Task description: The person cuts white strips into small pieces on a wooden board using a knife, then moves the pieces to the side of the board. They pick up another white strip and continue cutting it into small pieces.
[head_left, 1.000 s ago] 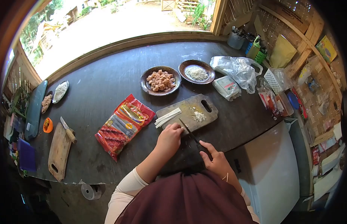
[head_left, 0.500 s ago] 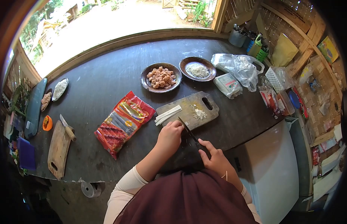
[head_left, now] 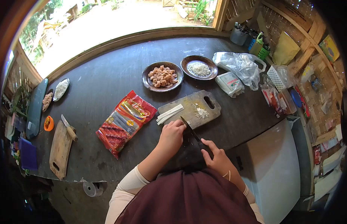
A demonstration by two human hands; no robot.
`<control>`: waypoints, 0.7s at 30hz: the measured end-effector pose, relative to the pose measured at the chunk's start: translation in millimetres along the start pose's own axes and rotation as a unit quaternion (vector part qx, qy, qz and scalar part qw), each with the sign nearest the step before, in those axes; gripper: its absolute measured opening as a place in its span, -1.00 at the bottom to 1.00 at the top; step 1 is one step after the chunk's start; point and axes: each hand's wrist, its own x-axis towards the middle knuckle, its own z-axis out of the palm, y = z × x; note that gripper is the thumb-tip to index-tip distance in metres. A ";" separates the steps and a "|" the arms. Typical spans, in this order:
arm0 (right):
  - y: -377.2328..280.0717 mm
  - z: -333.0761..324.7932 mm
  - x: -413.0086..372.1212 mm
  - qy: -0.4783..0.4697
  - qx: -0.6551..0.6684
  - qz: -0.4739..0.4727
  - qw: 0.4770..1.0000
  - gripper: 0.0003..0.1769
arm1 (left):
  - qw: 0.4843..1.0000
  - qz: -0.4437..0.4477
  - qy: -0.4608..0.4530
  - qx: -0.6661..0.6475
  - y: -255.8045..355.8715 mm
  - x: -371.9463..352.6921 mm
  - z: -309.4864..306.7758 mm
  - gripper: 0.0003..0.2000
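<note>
As the left hand (head_left: 171,135) sits at the near edge: its fingers are curled and bunched together by the cutting board (head_left: 188,102), seemingly to steady something; what they pinch, if anything, is hidden, so I cannot tell.
Right hand (head_left: 220,162): fingers clamped on the dark handle of the knife (head_left: 191,130), the index finger reaching forward along it, likely for control; the blade slants up toward the left fingers.
White strips (head_left: 169,114): side by side at the left end of the board, probably parked clear of the blade but within reach.
Slivers (head_left: 201,113): a loose heap near the board's handle hole, apart from the strips, perhaps to keep cut and uncut separate.
Bowl (head_left: 162,89): beyond the board, holding orange-brown pieces.
Dish (head_left: 199,77): right of the bowl, with white shreds inside, maybe so each ingredient has its own vessel.
Red packet (head_left: 126,123): flat on the desk (head_left: 106,78), left of the board; sausage-like pictures and yellow lettering, brand unreadable.
White packet (head_left: 230,84): green and red print, too small to read, beside the clear plastic bag (head_left: 246,67).
</note>
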 end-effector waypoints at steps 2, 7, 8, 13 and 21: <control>0.1 1.4 1.1 -0.003 -0.002 0.011 1.000 -0.54 | 1.000 0.004 0.014 0.002 -3.5 -0.2 4.1 -0.72; 5.9 0.0 -9.2 0.006 -0.008 -0.017 1.000 -0.54 | 0.999 -0.013 0.011 0.043 6.3 -1.2 -2.0 -0.71; 5.8 -0.9 -10.6 0.008 -0.010 -0.017 1.000 -0.54 | 0.999 -0.020 0.002 0.050 6.5 -1.3 -1.3 -0.71; -5.7 -4.2 -11.3 -0.019 0.009 0.039 0.999 -0.54 | 0.999 -0.015 0.007 0.043 2.5 -2.9 -2.3 -0.72; -4.7 -3.2 -11.7 0.029 -0.009 -0.013 0.999 -0.53 | 0.998 -0.026 0.006 0.049 5.2 -2.5 -3.7 -0.76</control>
